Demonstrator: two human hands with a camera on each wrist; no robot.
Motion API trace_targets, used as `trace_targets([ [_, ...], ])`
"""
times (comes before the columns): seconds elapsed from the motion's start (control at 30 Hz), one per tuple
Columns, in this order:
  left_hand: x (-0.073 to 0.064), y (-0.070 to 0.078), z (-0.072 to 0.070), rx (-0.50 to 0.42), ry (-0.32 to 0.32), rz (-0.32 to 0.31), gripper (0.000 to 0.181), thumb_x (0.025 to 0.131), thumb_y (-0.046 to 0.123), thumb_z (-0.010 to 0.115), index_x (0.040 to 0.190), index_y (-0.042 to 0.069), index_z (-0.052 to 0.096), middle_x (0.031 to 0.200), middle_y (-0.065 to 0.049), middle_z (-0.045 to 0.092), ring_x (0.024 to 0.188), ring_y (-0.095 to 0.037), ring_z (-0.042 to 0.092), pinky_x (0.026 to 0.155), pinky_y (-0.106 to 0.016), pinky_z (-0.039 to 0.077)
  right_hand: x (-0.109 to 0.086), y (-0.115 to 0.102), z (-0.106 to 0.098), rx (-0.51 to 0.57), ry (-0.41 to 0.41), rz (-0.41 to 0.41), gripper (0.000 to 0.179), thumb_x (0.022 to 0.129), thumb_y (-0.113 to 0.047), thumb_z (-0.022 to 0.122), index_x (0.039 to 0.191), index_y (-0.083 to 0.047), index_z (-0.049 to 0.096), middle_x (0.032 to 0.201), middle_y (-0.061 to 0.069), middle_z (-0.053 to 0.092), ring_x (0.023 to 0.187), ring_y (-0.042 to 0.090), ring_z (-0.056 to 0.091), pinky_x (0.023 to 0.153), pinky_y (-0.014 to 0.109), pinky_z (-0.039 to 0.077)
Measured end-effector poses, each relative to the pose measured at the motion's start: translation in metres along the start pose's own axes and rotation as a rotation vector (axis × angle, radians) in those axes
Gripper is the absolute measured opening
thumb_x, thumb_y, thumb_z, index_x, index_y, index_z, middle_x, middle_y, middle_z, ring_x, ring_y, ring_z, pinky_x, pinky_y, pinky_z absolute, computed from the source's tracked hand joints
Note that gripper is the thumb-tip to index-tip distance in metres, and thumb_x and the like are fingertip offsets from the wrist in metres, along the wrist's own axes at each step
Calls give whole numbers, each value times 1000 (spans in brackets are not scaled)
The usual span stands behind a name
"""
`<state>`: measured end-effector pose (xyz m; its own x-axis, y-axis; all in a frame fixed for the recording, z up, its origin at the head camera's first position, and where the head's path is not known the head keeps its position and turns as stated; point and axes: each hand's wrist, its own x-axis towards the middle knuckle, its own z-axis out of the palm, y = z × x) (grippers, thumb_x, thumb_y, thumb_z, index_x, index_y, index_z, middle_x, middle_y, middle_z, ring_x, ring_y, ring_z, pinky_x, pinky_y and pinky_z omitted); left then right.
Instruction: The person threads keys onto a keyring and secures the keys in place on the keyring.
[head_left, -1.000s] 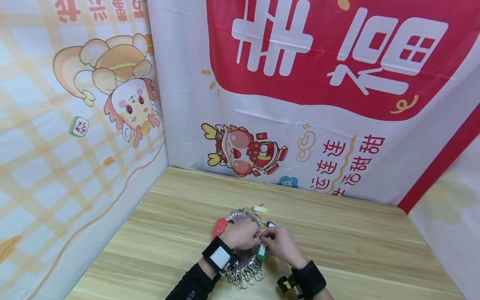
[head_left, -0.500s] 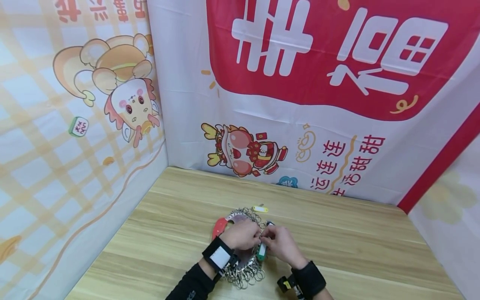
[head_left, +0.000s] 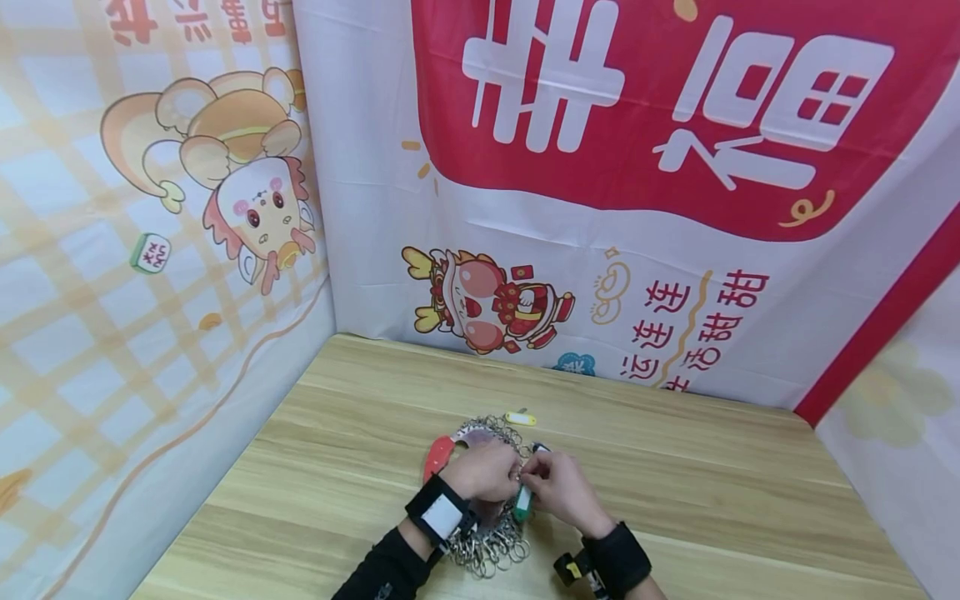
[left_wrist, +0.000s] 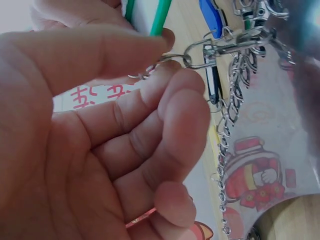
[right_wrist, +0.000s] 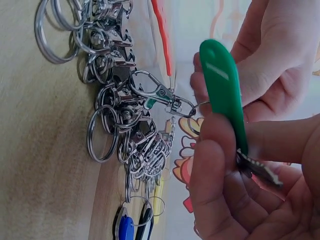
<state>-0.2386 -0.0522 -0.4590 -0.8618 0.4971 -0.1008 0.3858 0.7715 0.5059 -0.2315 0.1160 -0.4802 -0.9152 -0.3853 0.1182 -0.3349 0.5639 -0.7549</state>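
Note:
My left hand (head_left: 483,471) pinches a small metal split ring (left_wrist: 172,57) between thumb and index finger. That ring is linked to the end loop of a silver snap hook (left_wrist: 240,47). My right hand (head_left: 561,490) holds a green key tag (right_wrist: 222,85) with fingers and thumb, and a silver key (right_wrist: 257,167) pokes out below it. The hook belongs to a round, clear plastic holder (left_wrist: 270,115) with a red section (head_left: 438,454) and many hooks and rings along its edge. The left hand covers part of the holder in the head view.
Beyond the holder lies a yellow key tag (head_left: 521,418) on the wooden table (head_left: 675,475). A blue key tag (right_wrist: 126,229) and a black one (right_wrist: 145,220) lie beside the hooks. Printed cloth walls (head_left: 367,208) stand at the back and left.
Both hands stay almost in place at the ring. The green key tag has turned slightly in the right hand.

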Motion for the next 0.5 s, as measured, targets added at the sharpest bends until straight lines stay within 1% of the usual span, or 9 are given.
trace_targets([
  [0.1, 0, -1, 1, 13, -1, 0, 30, 80, 10, 64, 57, 17, 46, 49, 7, 41, 41, -7, 45, 41, -21, 37, 0, 0, 1, 24, 11, 26, 7, 85, -2, 65, 81, -8, 66, 76, -1, 62, 63, 10, 55, 52, 25, 46],
  [0.23, 1, -1, 2, 41, 7, 19, 30, 84, 11, 64, 58, 17, 48, 52, 6, 42, 44, -7, 45, 43, -21, 37, -1, 1, 1, 44, 28, 51, 5, 85, -3, 66, 81, -5, 65, 75, 0, 62, 61, 11, 55, 49, 25, 47],
  [0.37, 2, -1, 3, 47, 16, 25, 31, 87, 15, 65, 60, 17, 49, 54, 6, 44, 45, -7, 46, 44, -21, 37, -1, 1, 2, 44, 43, 48, 4, 84, -2, 67, 81, -4, 64, 75, 0, 61, 61, 10, 54, 51, 24, 46],
  [0.5, 2, 0, 3, 80, 29, 33, 31, 87, 18, 66, 60, 17, 49, 55, 6, 44, 47, -7, 45, 45, -21, 36, -1, 1, 1, 11, 51, 17, 7, 82, 0, 68, 80, -6, 63, 74, -1, 60, 61, 9, 54, 52, 24, 45],
])
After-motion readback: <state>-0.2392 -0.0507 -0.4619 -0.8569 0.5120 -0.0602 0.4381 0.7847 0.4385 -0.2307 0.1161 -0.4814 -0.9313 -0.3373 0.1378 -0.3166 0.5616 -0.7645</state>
